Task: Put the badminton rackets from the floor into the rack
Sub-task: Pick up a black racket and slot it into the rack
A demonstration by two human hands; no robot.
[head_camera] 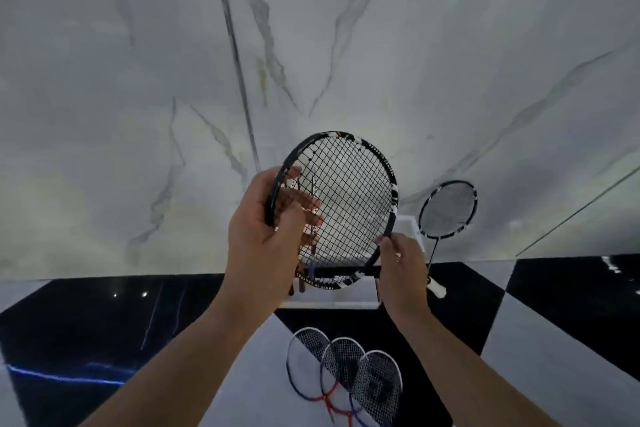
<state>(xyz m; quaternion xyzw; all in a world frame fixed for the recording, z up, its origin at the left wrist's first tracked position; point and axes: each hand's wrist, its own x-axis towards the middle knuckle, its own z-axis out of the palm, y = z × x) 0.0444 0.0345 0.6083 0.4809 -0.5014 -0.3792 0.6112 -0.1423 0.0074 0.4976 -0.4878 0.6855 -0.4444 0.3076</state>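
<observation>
I hold a black-and-white badminton racket head-up in front of the wall, directly above the rack. My left hand grips the left side of its frame, fingers showing through the strings. My right hand pinches the lower right rim. The racket's handle is hidden behind my hands and the rack. Three rackets with red and blue shafts lie overlapping on the floor between my forearms. The rack is a low white stand with a dark bar, against the wall.
Another black racket leans upright against the marble wall just right of the rack, its white handle on the floor. The floor is glossy black and white tiles.
</observation>
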